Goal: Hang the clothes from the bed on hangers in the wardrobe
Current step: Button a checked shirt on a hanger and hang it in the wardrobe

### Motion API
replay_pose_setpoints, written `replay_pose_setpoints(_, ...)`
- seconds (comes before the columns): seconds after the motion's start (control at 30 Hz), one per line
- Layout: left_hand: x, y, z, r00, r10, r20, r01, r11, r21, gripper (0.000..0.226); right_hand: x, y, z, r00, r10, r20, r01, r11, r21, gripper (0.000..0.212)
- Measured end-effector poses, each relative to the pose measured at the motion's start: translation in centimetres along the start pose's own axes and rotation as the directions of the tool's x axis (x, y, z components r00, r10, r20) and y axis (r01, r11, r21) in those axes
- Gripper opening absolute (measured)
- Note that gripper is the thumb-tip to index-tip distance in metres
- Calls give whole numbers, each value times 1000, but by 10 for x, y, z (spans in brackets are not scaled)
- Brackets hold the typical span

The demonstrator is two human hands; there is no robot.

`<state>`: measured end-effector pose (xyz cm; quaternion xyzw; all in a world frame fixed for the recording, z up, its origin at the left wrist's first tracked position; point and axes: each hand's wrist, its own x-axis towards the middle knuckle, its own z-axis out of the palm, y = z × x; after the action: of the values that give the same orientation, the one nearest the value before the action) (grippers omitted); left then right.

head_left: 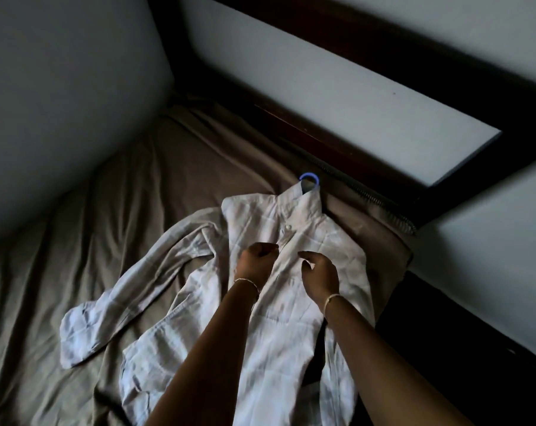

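Note:
A pale checked shirt [279,321] lies face up on the bed with its collar toward the wall and its left sleeve spread out to the left. A blue hanger hook [309,179] sticks out of the collar; the rest of the hanger is hidden inside the shirt. My left hand [257,262] pinches the shirt's front placket at chest height, just below two fastened buttons. My right hand [320,275] hovers over the other edge of the placket with its fingers curled and apart; whether it touches the cloth is unclear.
The bed wears a wrinkled brown sheet [106,241]. A dark wooden bed frame [322,139] runs along the wall behind the shirt, and dark floor [463,342] shows to the right. Grey walls close in at the left and back.

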<state>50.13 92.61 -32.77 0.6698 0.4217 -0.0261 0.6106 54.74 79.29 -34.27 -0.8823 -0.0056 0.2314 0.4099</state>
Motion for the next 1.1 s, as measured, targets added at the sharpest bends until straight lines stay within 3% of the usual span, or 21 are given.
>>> replay_pose_setpoints(0.27, 84, 17, 48, 999, -16, 48, 12, 996, 84, 15, 102, 27, -11, 995, -71, -63, 61, 986, -158, 39)
replay_pose_setpoints(0.33, 96, 15, 57, 998, -26, 58, 21, 997, 79, 9, 120, 34, -11, 995, -90, -50, 67, 932, -356, 46)
replay_pose_setpoints(0.4, 107, 9, 65, 998, -41, 54, 35, 994, 106, 11, 134, 39, -11, 998, 7, -66, -41, 840, -540, 51)
replay_pose_setpoints(0.47, 115, 3, 70, 997, -58, 46, 52, 992, 116, 14, 144, 41, -12, 994, 63, -87, -102, 804, -586, 49)
replay_pose_setpoints(0.57, 120, -3, 71, 996, -75, 51, 68, 988, 142, 16, 154, 45, -13, 996, 8, -94, -64, 789, -611, 44)
replay_pose_setpoints(0.77, 112, 9, 59, 995, -86, 56, 80, 992, 93, 28, 153, 42, -18, 1000, 11, 15, -1, 833, -553, 28)
replay_pose_setpoints(1.1, 53, 94, 15, 972, 221, -76, -209, 967, 146, 37, 69, -7, -56, 978, -187, 93, 205, 944, -259, 38)
